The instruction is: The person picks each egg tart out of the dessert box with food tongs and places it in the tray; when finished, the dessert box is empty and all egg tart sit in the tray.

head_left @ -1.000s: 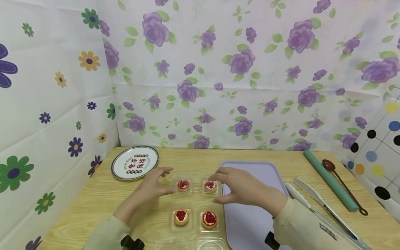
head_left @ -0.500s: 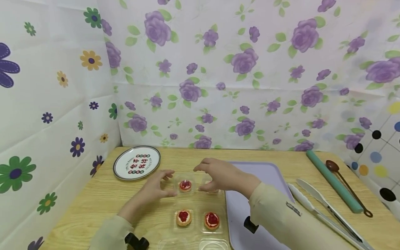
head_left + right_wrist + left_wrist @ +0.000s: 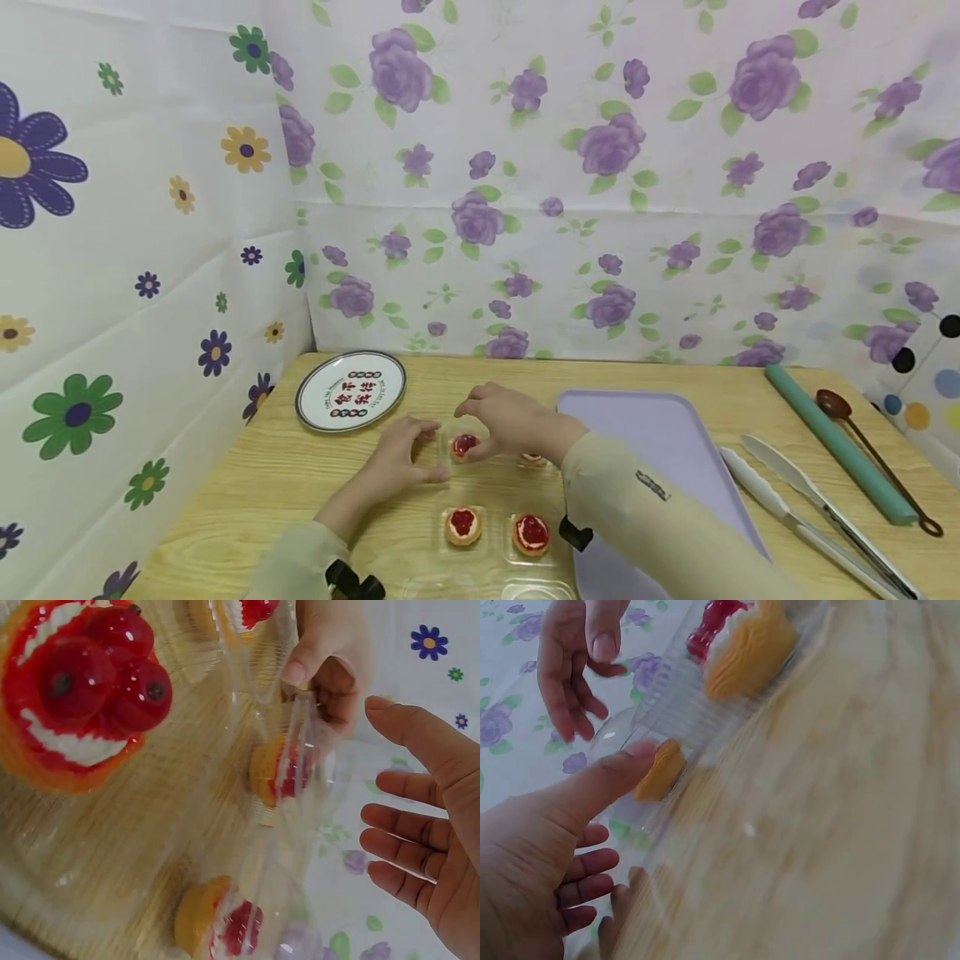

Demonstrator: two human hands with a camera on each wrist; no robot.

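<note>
Clear plastic boxes stand in rows on the wooden table, each with a red-berry tart. At the back left, one tart (image 3: 463,447) sits between my hands. My left hand (image 3: 396,461) lies at that box's left side, thumb and fingers apart. Over its right side hovers my right hand (image 3: 516,423), fingers spread and slightly bent, in front of part of the back-right tart (image 3: 533,459). The right wrist view shows the right hand (image 3: 439,825) holding nothing and apart from the box lid (image 3: 300,761). Whether the left thumb touches the box, I cannot tell.
Nearer me are two boxed tarts (image 3: 462,526) and two clear containers (image 3: 537,590) at the bottom edge. A round plate (image 3: 351,392) stands back left. Right lie a lilac tray (image 3: 637,408), tongs (image 3: 817,508), a green roll (image 3: 840,442) and a brown ladle (image 3: 834,405).
My right hand has moved left, from over the back-right box to the back-left one. The left hand stays beside the back-left box. The head view has turned slightly left.
</note>
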